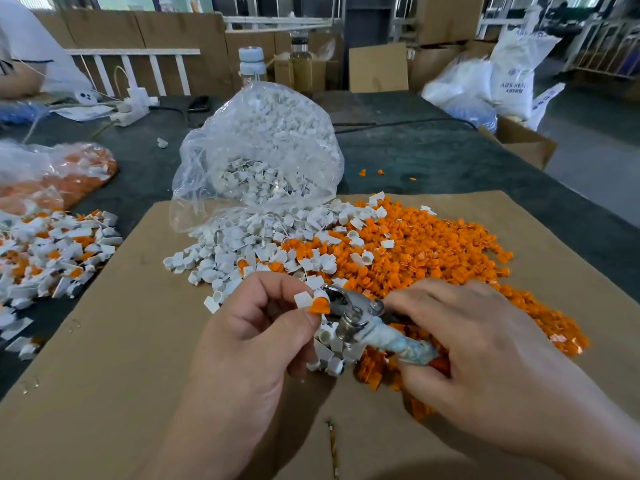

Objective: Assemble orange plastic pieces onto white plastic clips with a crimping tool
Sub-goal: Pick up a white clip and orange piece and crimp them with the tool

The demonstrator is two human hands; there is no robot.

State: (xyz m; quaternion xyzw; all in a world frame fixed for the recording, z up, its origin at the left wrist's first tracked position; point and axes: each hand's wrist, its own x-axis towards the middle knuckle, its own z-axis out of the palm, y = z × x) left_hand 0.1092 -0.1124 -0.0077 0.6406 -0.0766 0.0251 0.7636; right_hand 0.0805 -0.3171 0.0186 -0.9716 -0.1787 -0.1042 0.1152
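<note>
The orange plastic piece (317,305), small and cap-shaped, sits just below the middle of the view. It is pinched together with a white plastic clip (304,299) between the thumb and curled forefinger of the left hand (252,327). The clip lies at the piece's 10 o'clock and touches it. From the piece's 3 o'clock the metal crimping tool (353,315) meets it with its nose; whether the jaws are closed on it I cannot tell. The right hand (485,348) grips the tool, its fingers curled round handles wrapped in pale blue tape. Both hands hover over a brown cardboard sheet (121,323) laid on the dark bench (433,157). On the sheet, at 12 o'clock from the hands, a heap of loose white clips (242,247) spills from a clear plastic bag (263,147) lying on its side, and at 1 o'clock it merges into a broad heap of loose orange pieces (433,251). A few orange bits lie apart on the bench beyond the sheet. At 9 o'clock, off the sheet, lies a pile of white clips with orange parts (52,251), and behind it a second clear bag of orange pieces (62,178). At the far edge of the bench, at 12 o'clock, stand two bottles (252,65). White sacks (485,84) and an open cardboard box (523,143) sit at 2 o'clock, and a white power strip (131,109) at 10 o'clock.
</note>
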